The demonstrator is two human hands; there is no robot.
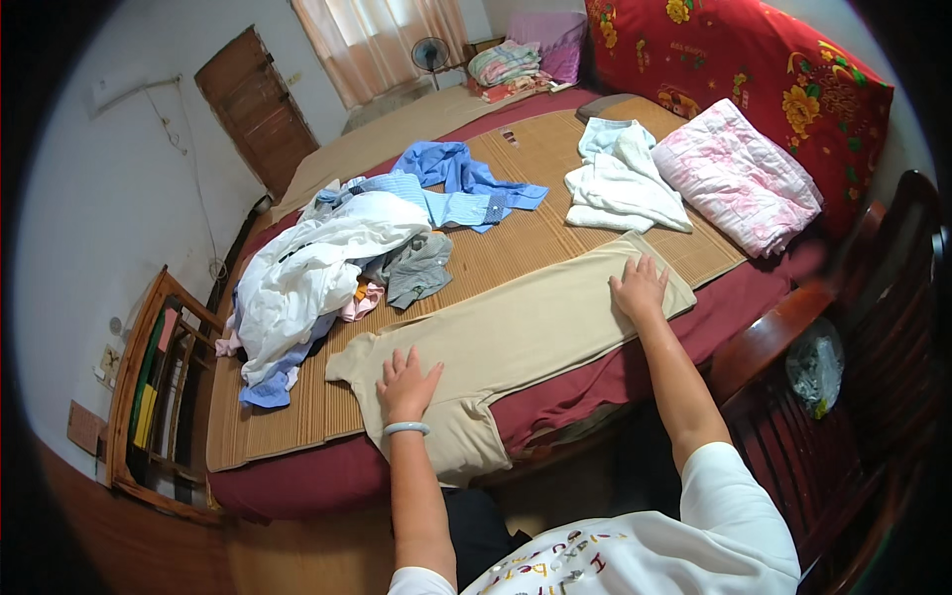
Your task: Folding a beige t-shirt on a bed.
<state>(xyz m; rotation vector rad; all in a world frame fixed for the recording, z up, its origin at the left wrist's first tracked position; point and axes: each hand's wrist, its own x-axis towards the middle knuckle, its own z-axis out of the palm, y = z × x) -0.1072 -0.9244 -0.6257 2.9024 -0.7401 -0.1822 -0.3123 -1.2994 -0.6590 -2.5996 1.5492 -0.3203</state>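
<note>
A beige knit top (513, 320) with a short high collar lies stretched out along the near side of the bed. Its collar points left, and one sleeve hangs over the bed's front edge. My left hand (409, 383) rests flat near the shoulder end, fingers spread, a pale bangle (407, 428) on the wrist. Toward the hem at the right, my right hand (642, 288) also presses flat on the fabric with its fingers apart. Neither hand grips anything. The other sleeve cannot be made out clearly.
Beyond the top, a heap of clothes (320, 260) and blue shirts (461, 178) lie on the bamboo mat (506, 245). White garments (621, 186) and a folded pink-white quilt (736, 178) sit at right. A wooden chair (781, 431) holding a plastic bag (816, 372) stands close on my right.
</note>
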